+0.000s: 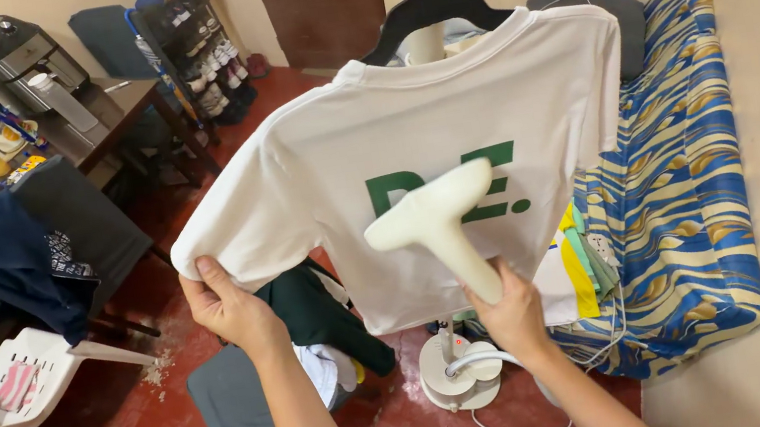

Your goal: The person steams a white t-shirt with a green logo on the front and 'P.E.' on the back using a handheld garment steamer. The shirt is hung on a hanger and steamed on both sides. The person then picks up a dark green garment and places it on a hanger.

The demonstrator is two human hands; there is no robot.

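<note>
A white T-shirt (408,129) with green lettering hangs on a black hanger (429,5) in front of me. My left hand (228,306) pinches the hem of its left sleeve and pulls the cloth taut. My right hand (514,316) grips the handle of a cream garment steamer head (430,211), which is pressed against the shirt over the lettering. A hose runs from my right hand down to the white steamer base (460,377) on the red floor.
A blue and yellow striped mattress (689,197) leans on the right wall. Folded clothes (580,259) lie beside it. A pile of clothes (322,328) sits on a grey stool. At left stand a white plastic chair (32,371), a cluttered table (85,117) and a shoe rack (194,40).
</note>
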